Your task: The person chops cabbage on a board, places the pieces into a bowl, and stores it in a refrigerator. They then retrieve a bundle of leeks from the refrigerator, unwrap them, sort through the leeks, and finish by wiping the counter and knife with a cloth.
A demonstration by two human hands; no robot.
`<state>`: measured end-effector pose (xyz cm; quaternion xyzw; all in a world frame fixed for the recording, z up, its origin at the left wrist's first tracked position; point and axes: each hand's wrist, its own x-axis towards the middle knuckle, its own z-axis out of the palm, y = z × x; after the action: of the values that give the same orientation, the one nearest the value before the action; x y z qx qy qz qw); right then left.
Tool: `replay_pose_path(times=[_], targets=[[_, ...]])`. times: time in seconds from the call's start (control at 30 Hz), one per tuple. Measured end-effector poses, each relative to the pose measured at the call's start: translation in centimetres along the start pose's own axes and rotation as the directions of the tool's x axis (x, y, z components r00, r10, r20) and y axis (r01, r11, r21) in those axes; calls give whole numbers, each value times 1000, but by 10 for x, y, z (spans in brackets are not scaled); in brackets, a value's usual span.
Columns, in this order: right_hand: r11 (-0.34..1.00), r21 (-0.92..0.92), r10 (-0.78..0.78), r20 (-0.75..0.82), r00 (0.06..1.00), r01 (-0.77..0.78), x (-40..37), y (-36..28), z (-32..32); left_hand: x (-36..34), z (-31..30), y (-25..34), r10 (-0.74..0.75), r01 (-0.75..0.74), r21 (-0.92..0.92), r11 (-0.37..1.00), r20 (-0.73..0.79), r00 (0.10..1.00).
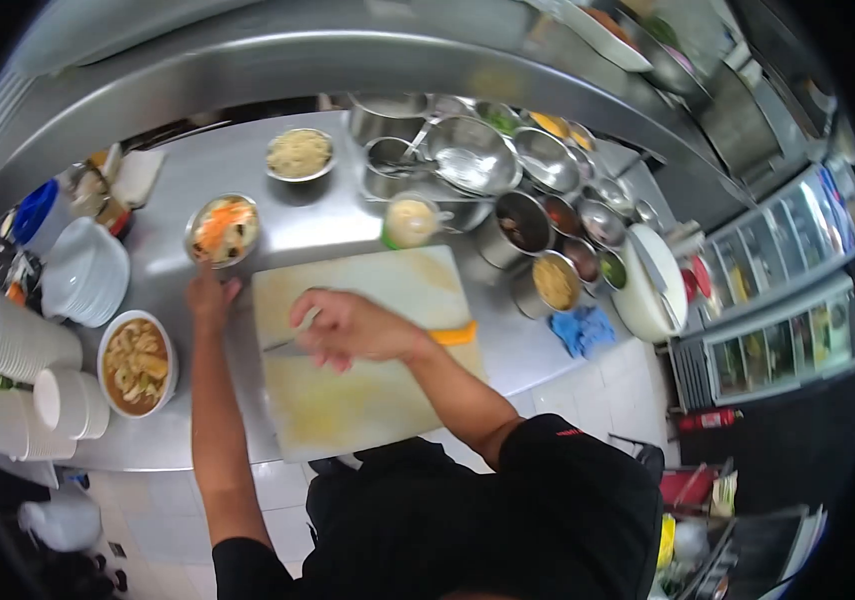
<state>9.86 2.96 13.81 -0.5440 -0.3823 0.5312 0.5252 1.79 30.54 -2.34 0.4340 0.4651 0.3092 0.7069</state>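
My left hand (210, 297) is at the near rim of a small metal bowl (223, 230) holding orange shreds and pale pieces. Its fingers reach towards the rim and the thumb stands apart. My right hand (353, 328), blurred by motion, is over the white cutting board (358, 275) with its fingers curled. Something small and pale shows at its fingertips, too smeared to name. Under that hand lies a knife with a yellow handle (455, 334), its blade partly hidden. To the left stands a white bowl (176, 366) of brothy food with pale chunks.
A metal bowl of pale shreds (299, 154) stands at the back. Several metal pots and bowls (473, 155) crowd the right, with a blue cloth (583, 331) and a white round lidded tub (638, 290). Stacked white containers (18, 335) line the left edge.
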Motion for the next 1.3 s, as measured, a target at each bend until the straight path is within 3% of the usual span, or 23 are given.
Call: replay_pose_path(times=[0.07, 0.13, 0.2, 0.3, 0.5, 0.53, 0.57, 0.6, 0.63, 0.67, 0.7, 0.77, 0.83, 0.9, 0.93, 0.97, 1.03, 1.07, 1.13, 1.17, 1.23, 1.27, 1.3], targets=[[998, -6, 60, 98, 993, -59, -21, 7, 21, -33, -5, 6, -3, 6, 102, 995, -32, 999], [989, -18, 142, 320, 937, -144, -27, 16, 57, -74, -46, -8, 285, -295, 30, 955, 189, 940], [933, -187, 356, 349, 867, -308, -40, 31, 98, -154, -73, -16, 473, -478, 1, 878, 145, 869], [872, -315, 486, 482, 729, -373, -48, 78, 155, -262, -140, -42, 462, -463, 85, 882, 30, 886], [773, -490, 630, 524, 573, -403, -45, 290, 243, -420, -302, -240, 99, -6, 175, 984, -527, 844], [824, -524, 153, 569, 808, 214, -43, 360, 248, -455, -327, -288, 26, 128, 247, 961, -539, 842], [459, -485, -380, 650, 659, 744, -30, 400, 257, -484, -352, -328, -24, 240, 321, 916, -553, 833], [445, -489, -364, 666, 650, 750, -21, 409, 270, -512, -367, -359, 49, 203, 365, 909, -578, 815], [651, -731, 212, 432, 876, 203, -14, 411, 281, -547, -384, -402, 176, 169, 580, 797, -490, 854], [465, -788, 739, 94, 668, -403, -4, 417, 290, -582, -389, -431, 49, 311, 540, 782, -550, 834], [446, -800, 740, 78, 668, -401, 4, 434, 288, -613, -393, -494, 4, 495, 560, 665, -665, 747], [732, -647, 356, 94, 930, -215, 27, 466, 273, -652, -384, -496, -242, 644, 324, 693, -737, 631], [743, -578, 420, 10, 908, -338, 76, 456, 265, -694, -382, -568, -426, 714, 359, 601, -613, 666], [801, -553, 264, -19, 964, -230, 128, 435, 267, -720, -359, -591, -311, 643, 401, 653, -632, 710], [929, -308, 159, -175, 972, -207, 149, 425, 282, -718, -352, -594, -370, 654, 308, 691, -626, 686], [930, -295, 151, -233, 961, -218, 180, 412, 285, -716, -344, -595, -429, 663, 214, 717, -614, 662], [973, -61, 185, -359, 915, -221, 246, 399, 284, -706, -324, -600, -389, 665, 271, 696, -637, 666], [976, -57, 175, -353, 919, -208, 264, 391, 290, -701, -316, -602, -349, 673, 335, 660, -656, 669], [991, -65, 85, -394, 915, -120, 293, 376, 303, -687, -304, -609, -452, 624, 74, 778, -623, 638], [961, -142, 161, -415, 896, -238, 298, 364, 316, -677, -297, -603, -469, 633, 62, 771, -618, 631], [966, -161, 139, -337, 931, -203, 351, 429, 265, -667, -294, -609, -536, 638, -24, 770, -567, 626], [998, -53, 23, -222, 975, -36, 361, 456, 246, -672, -290, -631, -580, 632, -90, 770, -511, 634], [988, 62, -132, -143, 981, 143, 364, 459, 225, -676, -294, -628, -451, 618, 190, 763, -530, 719]])
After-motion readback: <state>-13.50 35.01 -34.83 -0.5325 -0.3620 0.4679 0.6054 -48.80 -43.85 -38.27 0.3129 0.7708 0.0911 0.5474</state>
